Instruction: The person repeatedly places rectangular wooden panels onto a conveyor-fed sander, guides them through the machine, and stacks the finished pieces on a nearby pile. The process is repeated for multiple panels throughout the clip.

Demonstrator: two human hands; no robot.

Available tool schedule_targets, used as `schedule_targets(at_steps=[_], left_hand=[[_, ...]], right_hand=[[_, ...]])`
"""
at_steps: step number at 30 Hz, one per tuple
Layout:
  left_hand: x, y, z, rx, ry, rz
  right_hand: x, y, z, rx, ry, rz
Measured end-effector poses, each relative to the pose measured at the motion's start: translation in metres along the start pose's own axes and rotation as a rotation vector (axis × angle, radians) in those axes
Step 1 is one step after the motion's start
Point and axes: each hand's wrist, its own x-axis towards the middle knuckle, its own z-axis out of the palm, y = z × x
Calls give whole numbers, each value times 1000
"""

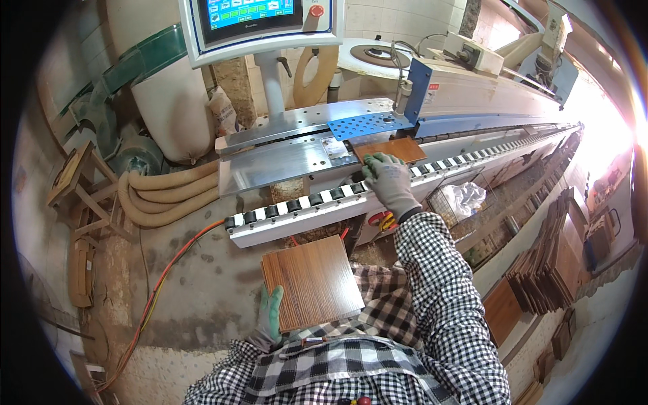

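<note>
My gloved left hand (pixel 268 318) grips a square wood-grain board (pixel 312 282) by its left edge, thumb on top, close to my body. The fingers underneath are hidden. Stretched forward, my gloved right hand (pixel 391 181) is closed on the near edge of a second, reddish-brown board (pixel 399 149). That board lies flat on the metal bed (pixel 283 165) of a long machine, beside a blue perforated plate (pixel 368 125). Both gloves are grey with green on the fingers.
A white rail with black rollers (pixel 297 206) runs along the machine's near side. Above stands a control screen (pixel 253 13) with a red button (pixel 316 11). Thick hoses (pixel 169 196) and an orange cable (pixel 177 260) lie left. Stacked brown boards (pixel 550 260) stand right.
</note>
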Motion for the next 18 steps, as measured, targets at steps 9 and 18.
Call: schedule_targets(at_steps=[9, 18], left_hand=[[10, 57, 0, -387, 5, -108], [17, 50, 12, -1106, 112, -500]], right_hand=[[-24, 60, -13, -138, 135, 281], [-249, -60, -25, 1229, -553, 570]])
